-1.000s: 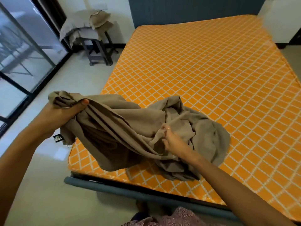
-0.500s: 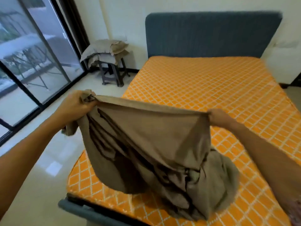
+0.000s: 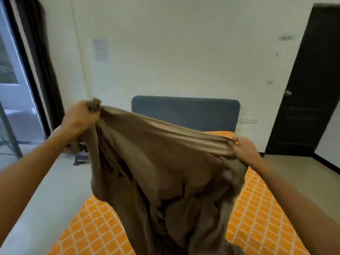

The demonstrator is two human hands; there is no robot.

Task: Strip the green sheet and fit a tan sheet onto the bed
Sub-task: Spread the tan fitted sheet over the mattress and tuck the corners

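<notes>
Tan cloth is bunched in the left hand (image 3: 81, 116), fingers curled tight round one end at centre left; the right hand (image 3: 242, 150) pinches the same edge at centre right. Between them the tan sheet (image 3: 165, 172) hangs blurred over the bare orange mattress (image 3: 257, 218). Stripping looks done; next, probably, fling it toward the blue headboard (image 3: 185, 113).

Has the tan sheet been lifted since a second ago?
Yes. The tan sheet, then bunched on the orange mattress, now hangs stretched between left hand and right hand, its top edge up against the blue headboard.
</notes>
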